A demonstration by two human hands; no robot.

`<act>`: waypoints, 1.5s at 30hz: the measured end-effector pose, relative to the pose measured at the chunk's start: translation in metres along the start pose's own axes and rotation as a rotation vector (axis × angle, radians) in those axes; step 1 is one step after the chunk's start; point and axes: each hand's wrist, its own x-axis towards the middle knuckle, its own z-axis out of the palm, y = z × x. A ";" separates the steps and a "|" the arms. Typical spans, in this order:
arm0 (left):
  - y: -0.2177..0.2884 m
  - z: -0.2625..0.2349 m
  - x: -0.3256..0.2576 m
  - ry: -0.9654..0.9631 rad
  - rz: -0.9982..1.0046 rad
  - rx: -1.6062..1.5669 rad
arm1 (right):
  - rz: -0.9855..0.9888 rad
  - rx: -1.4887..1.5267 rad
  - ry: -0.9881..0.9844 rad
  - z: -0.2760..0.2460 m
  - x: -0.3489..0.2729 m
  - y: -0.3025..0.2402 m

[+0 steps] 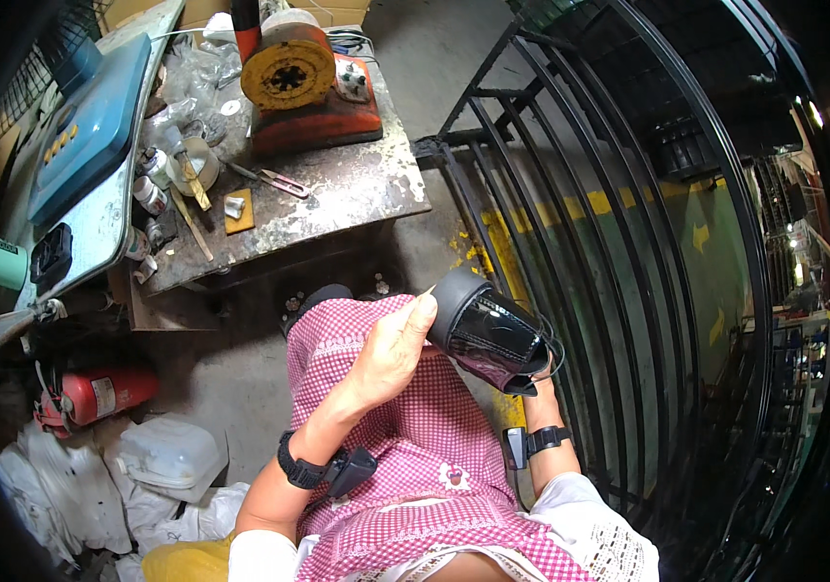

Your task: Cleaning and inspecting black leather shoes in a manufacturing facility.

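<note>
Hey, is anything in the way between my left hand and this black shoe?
Nothing visible: your left hand is right at the shoe's thick grey edge, with no object showing between them. Whatever lies behind the shoe is hidden.

a worn, flaking surface (366, 189) stands on grey floor (240, 378), with a paler surface (107, 218) at its left. a black barred rack (571, 262) fills the right, above green flooring (672, 233) with yellow markings (701, 239). small lights (815, 113) shine far right.
</note>
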 end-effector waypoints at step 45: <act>-0.027 -0.027 0.059 0.281 0.071 -0.225 | -0.849 -1.255 0.077 0.246 0.107 -0.038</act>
